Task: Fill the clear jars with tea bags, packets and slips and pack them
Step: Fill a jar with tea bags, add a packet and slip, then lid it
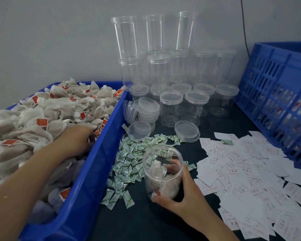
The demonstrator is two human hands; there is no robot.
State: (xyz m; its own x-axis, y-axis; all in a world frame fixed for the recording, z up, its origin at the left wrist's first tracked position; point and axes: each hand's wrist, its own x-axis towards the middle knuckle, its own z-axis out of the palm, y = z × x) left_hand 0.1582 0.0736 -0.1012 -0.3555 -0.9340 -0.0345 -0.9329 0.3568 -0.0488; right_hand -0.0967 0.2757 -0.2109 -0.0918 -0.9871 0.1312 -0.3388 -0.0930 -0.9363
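Clear jar point(162, 171), near upright and mouth open upward, holds a few tea bags. The right hand point(179, 190) grips it, thumb and fingers curled round its wall. Left of the jar, beyond the blue bin point(101, 153) wall, the left hand point(76, 138) dips into the heaped tea bags point(42, 115). Its fingers are buried, so their state cannot be told. The likely next move is rightward over the wall, into the mouth.

Even, soft overhead light; slight blur, wide-angle bending at the edges.

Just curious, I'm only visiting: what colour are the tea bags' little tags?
The tags are red; the head view shows them best.
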